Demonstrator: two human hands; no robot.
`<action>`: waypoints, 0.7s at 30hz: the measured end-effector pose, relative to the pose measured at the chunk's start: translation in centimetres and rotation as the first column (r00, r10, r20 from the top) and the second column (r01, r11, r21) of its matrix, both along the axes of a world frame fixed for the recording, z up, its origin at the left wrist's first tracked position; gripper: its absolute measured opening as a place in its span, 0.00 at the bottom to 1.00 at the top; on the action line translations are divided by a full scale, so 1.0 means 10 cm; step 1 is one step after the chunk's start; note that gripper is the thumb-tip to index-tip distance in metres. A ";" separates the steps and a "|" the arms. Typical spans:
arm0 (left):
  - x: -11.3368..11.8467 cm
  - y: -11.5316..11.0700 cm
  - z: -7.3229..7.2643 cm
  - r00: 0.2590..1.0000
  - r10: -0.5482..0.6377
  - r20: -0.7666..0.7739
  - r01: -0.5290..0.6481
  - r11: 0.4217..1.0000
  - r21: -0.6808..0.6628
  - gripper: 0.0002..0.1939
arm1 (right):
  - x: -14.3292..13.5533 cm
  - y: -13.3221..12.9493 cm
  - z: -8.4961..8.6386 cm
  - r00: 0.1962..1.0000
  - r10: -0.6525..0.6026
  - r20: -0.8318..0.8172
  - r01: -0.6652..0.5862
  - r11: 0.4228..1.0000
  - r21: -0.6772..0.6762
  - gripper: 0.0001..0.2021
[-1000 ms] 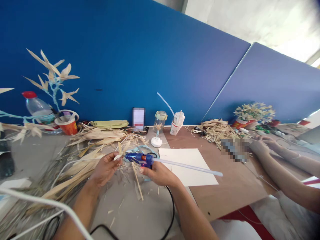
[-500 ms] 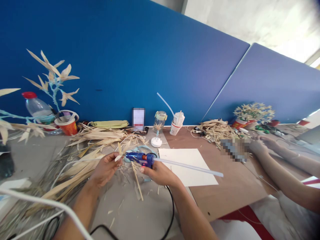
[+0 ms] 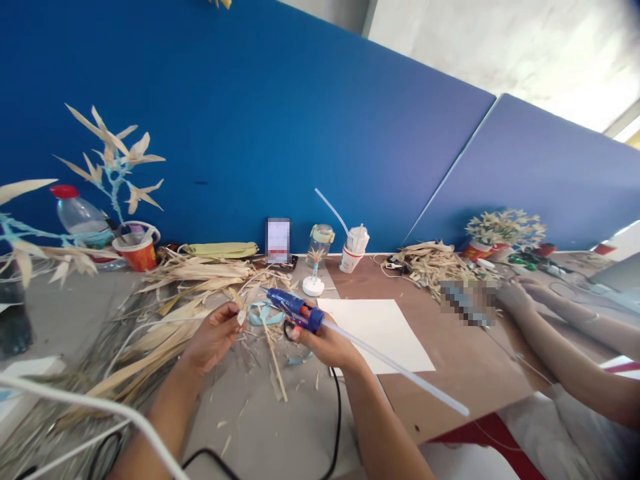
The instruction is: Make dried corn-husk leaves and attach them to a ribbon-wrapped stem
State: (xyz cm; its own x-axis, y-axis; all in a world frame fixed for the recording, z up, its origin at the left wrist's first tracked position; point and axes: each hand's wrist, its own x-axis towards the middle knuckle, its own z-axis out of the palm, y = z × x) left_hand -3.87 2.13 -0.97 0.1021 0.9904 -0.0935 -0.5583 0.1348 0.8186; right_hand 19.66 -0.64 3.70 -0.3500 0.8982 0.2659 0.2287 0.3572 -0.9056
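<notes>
My left hand (image 3: 216,335) pinches a small pale piece of dried husk (image 3: 241,316) between thumb and fingers. Wrapped round the handle of a blue hot glue gun (image 3: 295,310) is my right hand (image 3: 327,343). The gun's nozzle points up and left, apart from the husk piece, and a long translucent glue stick (image 3: 400,370) sticks out of its back. Under the gun lies a coil of light blue ribbon (image 3: 266,314) among husk scraps. Just beyond stands a small husk flower with a blue stem on a white round base (image 3: 313,287).
Dried husks (image 3: 195,277) pile up on the left. A white sheet (image 3: 377,333) lies right of the gun. At the back stand a phone (image 3: 279,240), a clear bottle (image 3: 323,243) and a paper cup (image 3: 351,259). Another person's arms (image 3: 555,333) reach in from the right.
The glue gun has swung away from the husk piece, moving right with its nozzle now raised and its glue stick end lower. My left hand stays nearly in place, still pinching the husk.
</notes>
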 end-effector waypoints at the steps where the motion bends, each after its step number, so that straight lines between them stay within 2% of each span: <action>1: 0.00 0.00 0.00 1.000 0.004 0.006 -0.004 1.000 -0.003 0.17 | 0.01 0.00 0.02 1.000 -0.021 0.022 0.020 1.000 0.024 0.12; 5: -0.01 0.01 0.00 0.999 0.018 0.030 -0.018 1.000 -0.013 0.15 | 0.04 -0.02 0.11 0.988 -0.138 0.073 0.130 0.985 0.110 0.10; 8: 0.00 0.00 0.01 0.998 0.022 0.053 -0.022 1.000 0.004 0.14 | 0.11 -0.03 0.08 0.960 -0.237 0.147 0.207 0.959 0.194 0.08; 10: 0.00 0.00 0.02 0.998 0.013 0.058 -0.014 1.000 0.022 0.13 | 0.22 -0.04 -0.02 0.920 -0.329 0.212 0.286 0.935 0.209 0.08; 13: 0.01 -0.01 0.01 0.998 -0.008 0.066 0.005 0.999 0.046 0.11 | 0.45 -0.04 -0.25 0.840 -0.452 0.302 0.398 0.890 0.224 0.10; 17: 0.01 -0.01 -0.01 0.995 -0.035 0.097 0.030 0.998 0.059 0.09 | 0.77 -0.04 -0.56 0.721 -0.544 0.430 0.505 0.837 0.212 0.16; 21: 0.01 -0.02 -0.03 0.989 -0.045 0.138 0.037 0.998 0.057 0.09 | 0.95 -0.04 -0.74 0.620 -0.579 0.530 0.579 0.793 0.190 0.18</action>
